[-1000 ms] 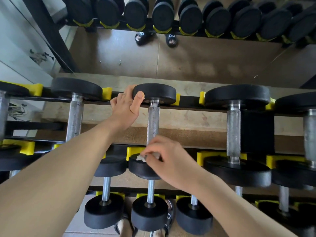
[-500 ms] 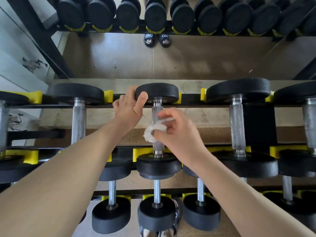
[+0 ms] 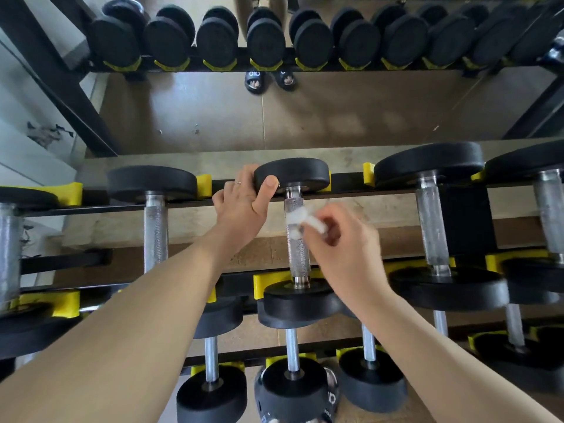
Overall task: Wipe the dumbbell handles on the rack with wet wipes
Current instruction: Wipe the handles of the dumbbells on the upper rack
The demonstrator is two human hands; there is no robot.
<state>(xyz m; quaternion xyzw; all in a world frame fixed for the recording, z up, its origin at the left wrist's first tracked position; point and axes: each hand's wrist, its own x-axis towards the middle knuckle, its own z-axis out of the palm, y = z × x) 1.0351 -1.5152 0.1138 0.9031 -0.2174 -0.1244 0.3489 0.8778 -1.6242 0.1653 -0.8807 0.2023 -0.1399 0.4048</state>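
the only writing that could be read was the white "oio" mark on the black slides [image 3: 254, 81] seen in the mirror [image 3: 335, 114] behind the rack; a like mark showed partly on the slide [image 3: 331, 398] at the bottom edge, half hidden behind a dumbbell head. no weight numbers could be made out on any plate.

the left hand [image 3: 244, 206] gripped the far head of the middle dumbbell [image 3: 291, 175] on the top tier, thumb curled over its rim, a thin ring on one finger. the right hand [image 3: 341, 239] pinched a white wet wipe [image 3: 300, 218] against the upper part of that dumbbell's knurled steel handle [image 3: 297, 248]. the wipe and the fingertips were blurred, so the exact fold of the wipe could not be told.

the dumbbell lay across the rack [image 3: 345, 181] in yellow cradles [image 3: 204, 186], its near head [image 3: 300, 296] just below the right wrist. neighbouring dumbbells sat on either side, those at the left and right edges cut off by the frame. the lower tier was partly hidden by both forearms.
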